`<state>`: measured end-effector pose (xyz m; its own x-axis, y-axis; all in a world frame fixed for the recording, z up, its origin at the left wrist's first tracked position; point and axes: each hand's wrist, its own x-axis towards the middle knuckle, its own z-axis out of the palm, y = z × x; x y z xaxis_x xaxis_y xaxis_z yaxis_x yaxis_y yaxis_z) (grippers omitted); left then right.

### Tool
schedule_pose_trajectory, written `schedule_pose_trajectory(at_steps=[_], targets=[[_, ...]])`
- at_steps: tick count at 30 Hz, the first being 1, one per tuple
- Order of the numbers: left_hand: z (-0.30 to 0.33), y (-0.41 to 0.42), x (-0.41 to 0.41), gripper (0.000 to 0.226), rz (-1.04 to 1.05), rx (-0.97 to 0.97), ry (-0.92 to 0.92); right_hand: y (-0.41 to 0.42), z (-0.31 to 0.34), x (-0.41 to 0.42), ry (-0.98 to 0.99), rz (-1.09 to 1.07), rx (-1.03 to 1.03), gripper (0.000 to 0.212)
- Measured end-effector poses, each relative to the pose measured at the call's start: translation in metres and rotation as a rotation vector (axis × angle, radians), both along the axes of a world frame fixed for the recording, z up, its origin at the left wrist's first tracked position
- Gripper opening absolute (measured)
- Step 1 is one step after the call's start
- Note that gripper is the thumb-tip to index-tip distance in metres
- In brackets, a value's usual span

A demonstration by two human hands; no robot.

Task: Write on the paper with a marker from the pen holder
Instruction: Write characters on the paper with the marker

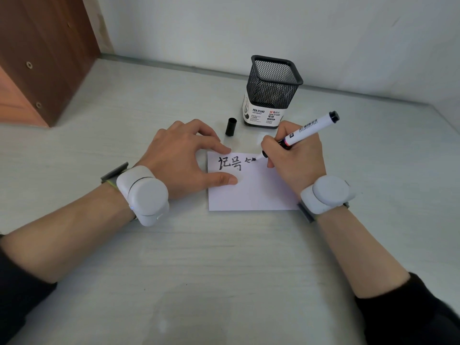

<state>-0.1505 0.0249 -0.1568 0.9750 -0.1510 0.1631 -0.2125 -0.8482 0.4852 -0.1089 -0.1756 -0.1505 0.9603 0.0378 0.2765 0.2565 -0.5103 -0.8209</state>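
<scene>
A small white paper (251, 192) lies on the pale table with black characters written along its top. My right hand (296, 158) grips a white marker (308, 129) with a black end; its tip touches the paper just right of the last strokes. My left hand (184, 158) rests flat with fingers spread, thumb and index fingertip pressing the paper's left edge. The marker's black cap (231, 127) stands on the table behind the paper. A black mesh pen holder (271, 90) with a white label stands behind the cap and looks empty.
A brown wooden cabinet (42, 58) stands at the far left. A white wall (273, 26) closes the table's back edge right behind the pen holder. Both wrists wear white round devices on straps. Bare tabletop (224, 270) stretches toward me.
</scene>
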Motion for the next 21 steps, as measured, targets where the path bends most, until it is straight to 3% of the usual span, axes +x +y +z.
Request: schedule_pose_trajectory(at_steps=[21], targets=[[-0.0033,0.001,0.0009,0.063,0.006,-0.008,-0.024,0.0005,-0.0024,-0.0007,-0.028,0.052,-0.001,0.025]])
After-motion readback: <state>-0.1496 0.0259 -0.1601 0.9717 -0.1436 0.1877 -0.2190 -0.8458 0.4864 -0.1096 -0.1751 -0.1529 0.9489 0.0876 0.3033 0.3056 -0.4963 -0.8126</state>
